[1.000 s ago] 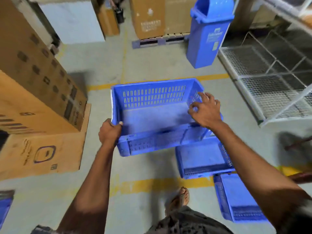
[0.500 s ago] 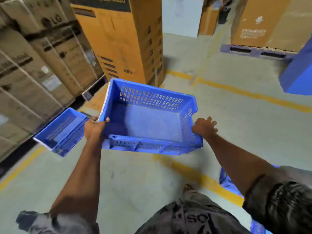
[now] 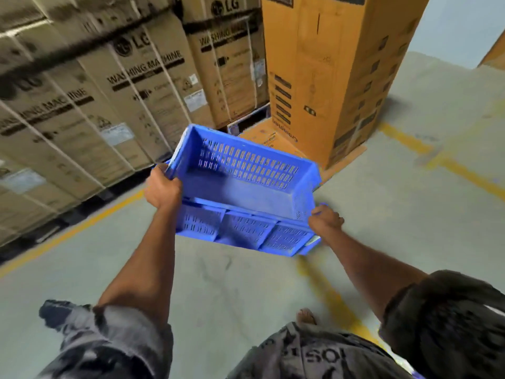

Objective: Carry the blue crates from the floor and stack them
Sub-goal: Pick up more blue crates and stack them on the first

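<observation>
I hold one blue slotted crate [image 3: 246, 184] in front of me, above the floor and tilted a little down to the right. It is empty. My left hand [image 3: 162, 187] grips its near left corner at the rim. My right hand [image 3: 325, 220] grips its near right corner. A thin strip of blue [image 3: 164, 161] shows just beyond my left hand; I cannot tell whether it belongs to a second crate hidden under the one I hold.
Strapped washing-machine cartons [image 3: 128, 86] on pallets line the left side. A tall orange carton [image 3: 322, 77] stands on flat cardboard [image 3: 267, 138] right behind the crate. Yellow lines [image 3: 328, 294] cross the grey concrete floor. My foot [image 3: 306, 315] shows below.
I have turned left and brought the crate closer to the stacked cartons. The blue crate seen on the floor at the left half a second ago is now out of sight.
</observation>
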A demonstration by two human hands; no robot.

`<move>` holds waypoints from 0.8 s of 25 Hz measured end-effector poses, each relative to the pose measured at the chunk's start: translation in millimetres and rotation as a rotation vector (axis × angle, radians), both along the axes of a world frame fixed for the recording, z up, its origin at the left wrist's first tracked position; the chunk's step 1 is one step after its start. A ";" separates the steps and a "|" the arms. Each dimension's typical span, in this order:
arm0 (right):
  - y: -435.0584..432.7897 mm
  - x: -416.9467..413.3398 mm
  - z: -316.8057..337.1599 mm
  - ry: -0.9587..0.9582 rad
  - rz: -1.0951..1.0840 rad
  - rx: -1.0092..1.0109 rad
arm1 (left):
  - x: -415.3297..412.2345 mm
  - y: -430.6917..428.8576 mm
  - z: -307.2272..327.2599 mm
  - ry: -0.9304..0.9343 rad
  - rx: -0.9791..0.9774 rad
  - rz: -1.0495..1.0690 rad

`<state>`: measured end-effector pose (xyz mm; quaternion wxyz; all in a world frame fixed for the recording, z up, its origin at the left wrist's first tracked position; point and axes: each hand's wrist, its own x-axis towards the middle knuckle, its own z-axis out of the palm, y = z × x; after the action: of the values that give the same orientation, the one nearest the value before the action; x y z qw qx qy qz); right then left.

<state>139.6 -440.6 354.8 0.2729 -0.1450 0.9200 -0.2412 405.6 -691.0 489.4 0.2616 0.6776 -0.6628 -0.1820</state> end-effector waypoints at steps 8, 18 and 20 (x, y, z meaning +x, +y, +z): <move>-149.0 -51.9 10.3 0.059 0.122 -0.042 | 51.0 -76.2 -31.0 -0.322 0.111 -0.041; -407.8 -48.5 20.6 0.442 0.346 -0.110 | 73.8 -240.8 -137.0 -0.311 0.367 0.121; -441.7 -49.7 17.9 0.430 0.367 -0.076 | 75.8 -270.7 -144.0 -0.302 0.406 0.138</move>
<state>89.8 -882.3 372.7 0.1048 -0.3672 0.9053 -0.1859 481.4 -961.6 345.4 0.0302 0.7794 -0.5964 -0.1898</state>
